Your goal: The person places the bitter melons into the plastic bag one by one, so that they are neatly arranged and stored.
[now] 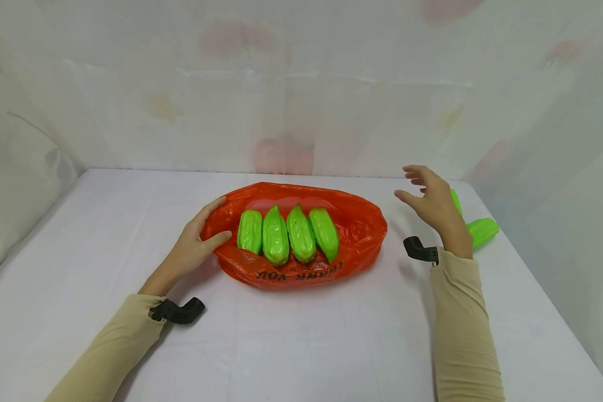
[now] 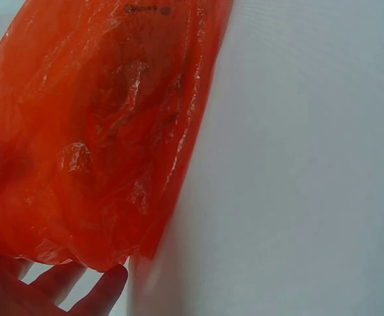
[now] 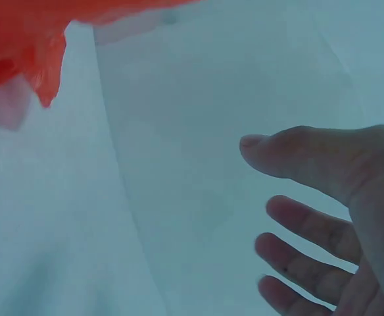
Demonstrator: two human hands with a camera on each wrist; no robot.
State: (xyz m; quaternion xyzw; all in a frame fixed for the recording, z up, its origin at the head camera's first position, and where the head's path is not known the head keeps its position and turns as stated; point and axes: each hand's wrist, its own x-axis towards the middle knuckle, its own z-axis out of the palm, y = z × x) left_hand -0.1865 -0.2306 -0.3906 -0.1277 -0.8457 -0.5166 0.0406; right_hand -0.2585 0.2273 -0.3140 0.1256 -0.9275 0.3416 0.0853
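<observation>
Left hand — touching bag (red), vegetables inside

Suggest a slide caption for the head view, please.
Left hand touching a red bag holding four green vegetables; empty right hand raised, more vegetables showing beside it.

Six green ridged vegetables are in sight: four inside the bag and two at the right of the surface, one of that pair mostly hidden. There is one red plastic bag, with two printed words on it. One white surface carries everything. Two hands appear, one left and one right, along with two beige sleeves and two black wrist pieces. The left wrist view shows three fingers; the right wrist view shows one thumb and three more fingers.
</observation>
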